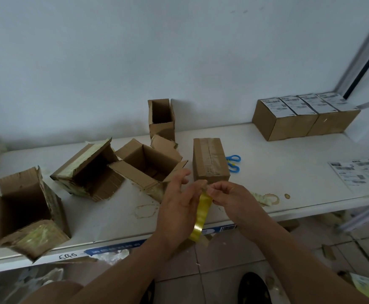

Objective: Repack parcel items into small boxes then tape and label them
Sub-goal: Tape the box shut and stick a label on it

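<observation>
The left hand (177, 207) holds a roll of yellowish packing tape (200, 218) over the white surface's (288, 163) front edge, fingers curled round it; the right hand (227, 194) pinches the tape's loose end at the top; just beyond stands a taped small box (210, 160), blue scissors (234, 163) beside it; opened cartons (146, 163) lie left; labelled boxes (304, 116) sit far right.

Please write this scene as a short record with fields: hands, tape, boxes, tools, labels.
hands: left hand holds the tape roll; right hand pinches its free end
tape: yellowish tape roll, above the table's front edge
boxes: taped box closed, unlabelled; four labelled boxes in a row, far right; several opened boxes at left
tools: blue scissors beside the taped box
labels: label sheet flat, right
</observation>
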